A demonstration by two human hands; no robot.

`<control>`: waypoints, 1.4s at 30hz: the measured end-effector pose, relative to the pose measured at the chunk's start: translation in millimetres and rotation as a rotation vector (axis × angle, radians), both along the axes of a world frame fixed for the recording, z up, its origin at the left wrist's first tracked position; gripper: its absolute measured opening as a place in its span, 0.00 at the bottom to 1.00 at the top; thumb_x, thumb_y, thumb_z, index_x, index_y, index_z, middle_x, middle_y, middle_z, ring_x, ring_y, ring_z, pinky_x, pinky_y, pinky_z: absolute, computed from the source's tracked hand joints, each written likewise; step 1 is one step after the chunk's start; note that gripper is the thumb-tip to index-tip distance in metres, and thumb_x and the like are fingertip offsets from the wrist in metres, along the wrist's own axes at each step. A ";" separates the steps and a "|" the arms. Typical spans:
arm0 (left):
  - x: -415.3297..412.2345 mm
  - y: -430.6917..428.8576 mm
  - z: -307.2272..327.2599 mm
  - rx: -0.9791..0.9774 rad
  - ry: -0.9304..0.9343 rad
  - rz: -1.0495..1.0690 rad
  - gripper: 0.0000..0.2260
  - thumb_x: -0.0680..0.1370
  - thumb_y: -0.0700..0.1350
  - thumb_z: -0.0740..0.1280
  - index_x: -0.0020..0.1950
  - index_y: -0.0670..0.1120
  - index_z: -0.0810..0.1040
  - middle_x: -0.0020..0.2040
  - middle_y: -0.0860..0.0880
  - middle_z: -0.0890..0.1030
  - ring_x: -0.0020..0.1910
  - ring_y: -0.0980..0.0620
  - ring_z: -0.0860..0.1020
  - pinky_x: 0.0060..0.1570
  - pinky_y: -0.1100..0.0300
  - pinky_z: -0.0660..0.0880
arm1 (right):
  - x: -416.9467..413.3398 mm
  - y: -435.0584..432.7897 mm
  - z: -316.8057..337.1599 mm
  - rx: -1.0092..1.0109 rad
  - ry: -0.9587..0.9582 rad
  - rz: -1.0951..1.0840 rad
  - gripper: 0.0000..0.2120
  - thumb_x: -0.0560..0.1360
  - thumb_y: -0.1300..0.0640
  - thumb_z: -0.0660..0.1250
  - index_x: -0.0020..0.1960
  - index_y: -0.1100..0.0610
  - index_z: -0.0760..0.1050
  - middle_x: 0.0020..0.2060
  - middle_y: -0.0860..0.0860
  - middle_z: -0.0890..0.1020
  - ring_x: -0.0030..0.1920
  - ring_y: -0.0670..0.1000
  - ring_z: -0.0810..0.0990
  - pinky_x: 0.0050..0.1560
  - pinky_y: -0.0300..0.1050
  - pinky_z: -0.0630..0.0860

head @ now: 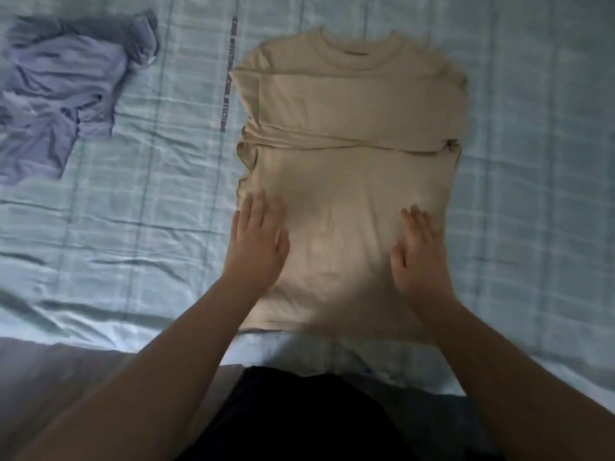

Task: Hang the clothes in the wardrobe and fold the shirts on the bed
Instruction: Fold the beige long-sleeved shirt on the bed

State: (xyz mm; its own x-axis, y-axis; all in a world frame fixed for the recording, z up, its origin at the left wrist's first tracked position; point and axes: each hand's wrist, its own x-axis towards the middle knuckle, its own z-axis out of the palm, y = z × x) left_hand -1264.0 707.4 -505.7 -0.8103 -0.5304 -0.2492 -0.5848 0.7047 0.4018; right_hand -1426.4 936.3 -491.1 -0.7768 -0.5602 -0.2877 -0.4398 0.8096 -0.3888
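beige shirt [349, 181] flat, under both fingers [263, 211]

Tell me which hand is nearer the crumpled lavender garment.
Left. The left hand lies flat on the beige shirt at its left part, on the side toward the lavender garment. The right hand lies flat on the shirt's right part, farther away. Neither touches the garment.

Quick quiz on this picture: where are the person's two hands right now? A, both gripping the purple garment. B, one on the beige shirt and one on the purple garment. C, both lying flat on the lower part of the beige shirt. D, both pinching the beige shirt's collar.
C: the left hand and right hand rest open, fingers straight, on the beige shirt.
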 end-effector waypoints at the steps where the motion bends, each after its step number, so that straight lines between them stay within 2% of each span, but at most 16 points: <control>1: 18.3 11.9 1.6 0.020 0.002 0.044 0.27 0.80 0.43 0.63 0.78 0.43 0.62 0.79 0.37 0.59 0.78 0.36 0.57 0.75 0.41 0.58 | 14.2 20.2 0.6 -0.027 -0.017 -0.065 0.27 0.78 0.63 0.61 0.76 0.61 0.64 0.76 0.58 0.64 0.77 0.58 0.58 0.77 0.54 0.54; 4: 64.8 35.6 2.4 0.057 -0.056 0.240 0.29 0.76 0.39 0.67 0.76 0.41 0.63 0.75 0.37 0.64 0.72 0.35 0.63 0.72 0.41 0.63 | 44.3 73.6 -0.4 -0.058 -0.058 -0.359 0.27 0.73 0.67 0.63 0.73 0.62 0.67 0.71 0.60 0.70 0.72 0.60 0.66 0.74 0.55 0.61; 8: 101.1 40.5 0.5 0.277 -0.171 0.652 0.26 0.73 0.42 0.67 0.71 0.45 0.66 0.64 0.40 0.71 0.60 0.38 0.73 0.59 0.43 0.73 | 59.8 111.6 -7.8 -0.091 -0.262 -0.719 0.25 0.76 0.61 0.64 0.72 0.61 0.67 0.64 0.59 0.75 0.63 0.60 0.75 0.64 0.53 0.72; 11: 108.3 37.9 0.5 0.341 -0.273 0.684 0.22 0.74 0.47 0.70 0.65 0.42 0.70 0.54 0.43 0.77 0.48 0.41 0.78 0.45 0.52 0.74 | 58.0 122.6 -11.9 -0.010 -0.354 -0.766 0.19 0.75 0.57 0.66 0.65 0.59 0.72 0.56 0.59 0.80 0.57 0.61 0.78 0.52 0.46 0.70; 14: 111.0 30.5 5.4 0.474 -0.280 0.639 0.13 0.75 0.46 0.70 0.54 0.39 0.79 0.39 0.48 0.80 0.36 0.48 0.77 0.33 0.59 0.71 | 53.7 124.7 -11.8 0.057 -0.397 -0.683 0.14 0.74 0.56 0.66 0.58 0.60 0.77 0.52 0.60 0.82 0.55 0.63 0.79 0.53 0.50 0.73; 17: 121.7 19.5 14.6 0.697 -0.123 0.748 0.09 0.74 0.46 0.72 0.51 0.42 0.80 0.44 0.44 0.82 0.39 0.47 0.79 0.33 0.58 0.77 | 52.0 123.4 -4.3 -0.043 -0.448 -0.766 0.13 0.75 0.55 0.62 0.57 0.60 0.74 0.53 0.62 0.79 0.53 0.62 0.78 0.56 0.54 0.75; 20: 135.8 18.7 24.4 0.930 0.015 0.851 0.09 0.76 0.43 0.73 0.54 0.42 0.80 0.51 0.43 0.83 0.44 0.48 0.83 0.38 0.60 0.80 | 57.9 126.7 7.5 -0.249 -0.523 -0.895 0.05 0.76 0.57 0.63 0.49 0.59 0.74 0.52 0.67 0.79 0.51 0.64 0.79 0.57 0.65 0.78; 21: 140.7 19.6 27.4 0.987 0.049 0.881 0.09 0.76 0.41 0.73 0.55 0.41 0.80 0.53 0.41 0.83 0.45 0.48 0.84 0.40 0.60 0.81 | 61.8 128.9 12.5 -0.304 -0.543 -0.934 0.04 0.76 0.58 0.63 0.48 0.59 0.75 0.51 0.67 0.79 0.50 0.63 0.80 0.55 0.66 0.79; 23: 152.0 21.2 33.9 1.060 0.102 0.915 0.10 0.77 0.38 0.72 0.57 0.38 0.79 0.54 0.39 0.83 0.45 0.48 0.86 0.43 0.59 0.81 | 71.0 135.4 22.0 -0.365 -0.563 -0.996 0.06 0.77 0.59 0.64 0.52 0.61 0.75 0.49 0.64 0.79 0.46 0.59 0.80 0.49 0.58 0.82; 26: 172.5 24.6 43.7 1.138 0.145 0.926 0.11 0.79 0.38 0.70 0.60 0.36 0.78 0.57 0.38 0.83 0.52 0.44 0.85 0.47 0.60 0.81 | 80.3 149.4 33.1 -0.393 -0.555 -1.038 0.11 0.78 0.59 0.64 0.58 0.64 0.76 0.44 0.57 0.79 0.45 0.58 0.80 0.43 0.51 0.81; 30: 196.9 39.1 56.5 1.125 0.091 1.019 0.10 0.81 0.40 0.68 0.58 0.35 0.77 0.59 0.39 0.80 0.54 0.44 0.83 0.42 0.61 0.82 | 89.6 167.2 41.5 -0.267 -0.547 -1.010 0.15 0.79 0.59 0.62 0.64 0.63 0.76 0.53 0.59 0.79 0.51 0.61 0.80 0.54 0.59 0.81; 33: 210.0 56.7 57.9 1.171 0.016 1.055 0.15 0.82 0.38 0.65 0.66 0.33 0.73 0.58 0.39 0.80 0.50 0.46 0.82 0.40 0.62 0.82 | 105.3 176.9 43.8 -0.151 -0.573 -1.003 0.15 0.81 0.60 0.61 0.64 0.65 0.77 0.52 0.62 0.80 0.47 0.61 0.80 0.55 0.59 0.80; 35: 212.7 62.1 57.6 1.219 -0.004 1.092 0.15 0.83 0.37 0.63 0.68 0.33 0.71 0.54 0.40 0.80 0.48 0.46 0.81 0.41 0.60 0.82 | 115.0 176.5 48.1 -0.143 -0.591 -1.030 0.13 0.81 0.59 0.61 0.61 0.65 0.78 0.46 0.61 0.79 0.43 0.59 0.78 0.52 0.57 0.80; 37: 207.5 57.8 61.2 1.286 0.035 1.089 0.16 0.83 0.37 0.63 0.68 0.32 0.71 0.56 0.38 0.81 0.49 0.45 0.82 0.43 0.58 0.83 | 118.9 167.0 57.0 -0.220 -0.597 -1.057 0.13 0.81 0.56 0.62 0.60 0.64 0.77 0.42 0.58 0.78 0.42 0.59 0.77 0.47 0.56 0.79; 39: 197.7 46.2 68.3 1.292 0.106 1.067 0.15 0.82 0.40 0.65 0.67 0.34 0.73 0.59 0.37 0.82 0.51 0.44 0.83 0.42 0.57 0.82 | 114.2 153.5 69.5 -0.280 -0.571 -1.056 0.12 0.81 0.54 0.62 0.59 0.60 0.76 0.45 0.57 0.78 0.41 0.58 0.79 0.41 0.52 0.79; 42: 173.5 21.2 86.6 1.207 0.173 0.995 0.15 0.80 0.41 0.70 0.65 0.42 0.74 0.51 0.40 0.86 0.49 0.43 0.85 0.42 0.56 0.82 | 93.4 131.8 90.8 -0.347 -0.561 -1.071 0.10 0.80 0.54 0.64 0.60 0.54 0.72 0.45 0.56 0.80 0.39 0.55 0.84 0.33 0.45 0.77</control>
